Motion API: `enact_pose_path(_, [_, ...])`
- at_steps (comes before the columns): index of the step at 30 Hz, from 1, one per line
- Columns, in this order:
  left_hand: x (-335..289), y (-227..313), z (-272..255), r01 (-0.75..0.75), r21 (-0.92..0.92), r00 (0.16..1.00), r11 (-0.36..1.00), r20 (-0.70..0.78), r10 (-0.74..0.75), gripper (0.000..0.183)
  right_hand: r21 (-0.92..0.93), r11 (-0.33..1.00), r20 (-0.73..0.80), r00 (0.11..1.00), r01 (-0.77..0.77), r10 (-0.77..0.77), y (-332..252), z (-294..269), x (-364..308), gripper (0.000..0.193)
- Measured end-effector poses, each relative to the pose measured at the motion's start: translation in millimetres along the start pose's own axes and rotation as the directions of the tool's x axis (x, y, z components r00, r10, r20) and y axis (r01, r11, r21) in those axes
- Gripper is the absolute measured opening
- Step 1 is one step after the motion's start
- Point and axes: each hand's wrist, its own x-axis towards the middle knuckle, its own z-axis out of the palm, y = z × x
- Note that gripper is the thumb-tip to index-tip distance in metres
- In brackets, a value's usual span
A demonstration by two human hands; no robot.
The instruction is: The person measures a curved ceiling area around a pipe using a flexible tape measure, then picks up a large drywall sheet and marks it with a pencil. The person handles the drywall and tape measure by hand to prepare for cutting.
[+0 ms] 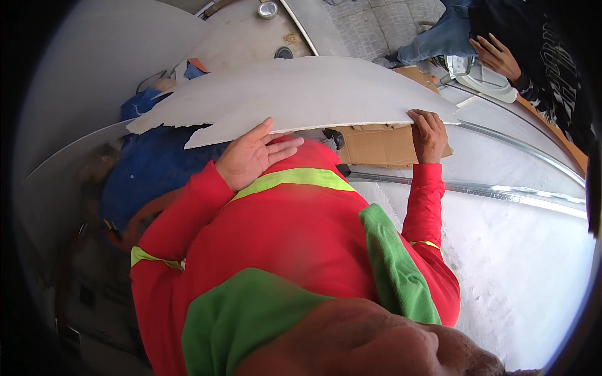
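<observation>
In front of my body is a wide white board (307,91), apparently plasterboard, with a ragged broken end on the left and a straight near edge. My right hand (429,135) grips that near edge toward its right end, fingers on top of the board. At the left part of the same edge is my left hand (254,156), palm up with its fingers stretched out and apart. Its fingertips are close to the board's edge; whether they touch it I cannot tell. Beneath the board lies brown cardboard (376,147), partly covered.
Long metal channels (476,188) run across the right side over a pale surface. At the upper right another person (495,56) stands beside a white plastic item (486,84). Blue bags (150,169) lie to the left, and a small round metal tin (267,10) sits far ahead.
</observation>
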Motion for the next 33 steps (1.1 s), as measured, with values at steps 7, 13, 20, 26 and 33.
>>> enact_pose_path(7, [-58.1, 5.5, -79.1, -0.233, 0.579, 0.966, 0.782, 0.047, 0.253, 0.084, 0.027, 0.998, 0.003, 0.999, -0.049, 0.049, 1.2, 5.2, -5.4, 0.031])
enact_pose_path(13, [-70.2, 5.5, -113.3, -0.344, 0.081, 0.921, 0.935, -0.166, 0.353, 0.069, -0.024, 0.976, 0.028, 0.975, -0.218, 0.219, 3.6, 9.3, -20.4, 0.037])
enact_pose_path(20, [-72.3, 3.7, -109.7, -0.301, 0.287, 0.878, 0.909, -0.288, 0.382, 0.053, -0.148, 0.869, -0.177, 0.878, -0.471, 0.446, 33.7, 27.6, -85.2, 0.069])
enact_pose_path(26, [-71.6, 9.0, -109.0, -0.281, 0.281, 0.882, 0.918, -0.302, 0.363, 0.058, 0.351, 0.532, -0.118, 0.528, -0.770, 0.841, 48.5, 76.3, -127.1, 0.082])
enact_pose_path(33, [-71.9, 15.5, -105.4, -0.266, 0.255, 0.885, 0.929, -0.317, 0.341, 0.053, 0.844, 0.202, -0.008, 0.365, -0.497, 0.931, 55.7, 90.3, -113.8, 0.072])
